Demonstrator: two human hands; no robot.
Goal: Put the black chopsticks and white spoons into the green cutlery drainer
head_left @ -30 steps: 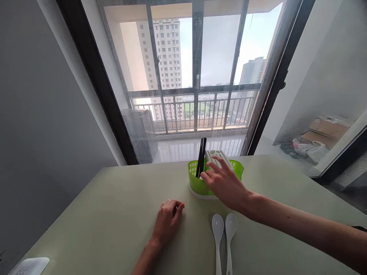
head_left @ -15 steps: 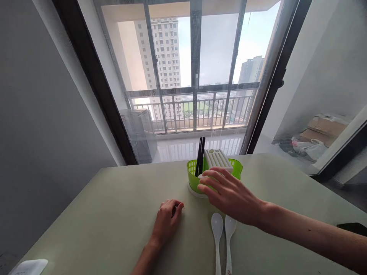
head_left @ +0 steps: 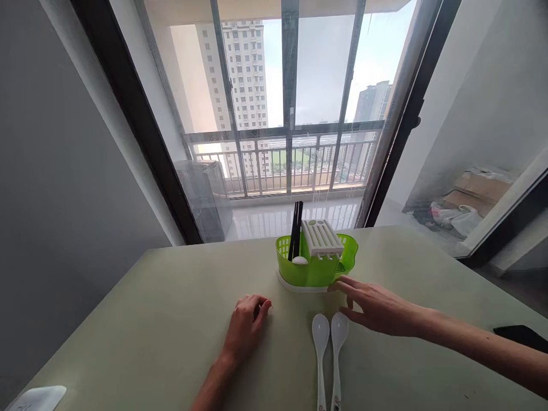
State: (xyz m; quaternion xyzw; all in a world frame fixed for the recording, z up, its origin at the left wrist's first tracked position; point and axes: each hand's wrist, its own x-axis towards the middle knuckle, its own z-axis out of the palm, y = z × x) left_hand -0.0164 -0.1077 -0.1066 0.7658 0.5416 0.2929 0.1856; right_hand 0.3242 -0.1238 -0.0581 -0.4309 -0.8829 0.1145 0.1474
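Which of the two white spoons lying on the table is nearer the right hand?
The right-hand spoon: its bowl lies just under the right hand, fingers spread. The other spoon lies alongside it, on the side toward the left hand.

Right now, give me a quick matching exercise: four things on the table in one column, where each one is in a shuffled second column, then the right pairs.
Things:
1. chopsticks
2. two spoons
3. left hand
4. phone

Places:
A. lying side by side on the table, in front of the green holder
B. near the table's right edge
C. standing upright in the green holder
D. resting on the table, curled, left of the spoons

Pairs: 1-C, 2-A, 3-D, 4-B

The right hand hovers open just above the spoon bowls, near the holder's base.
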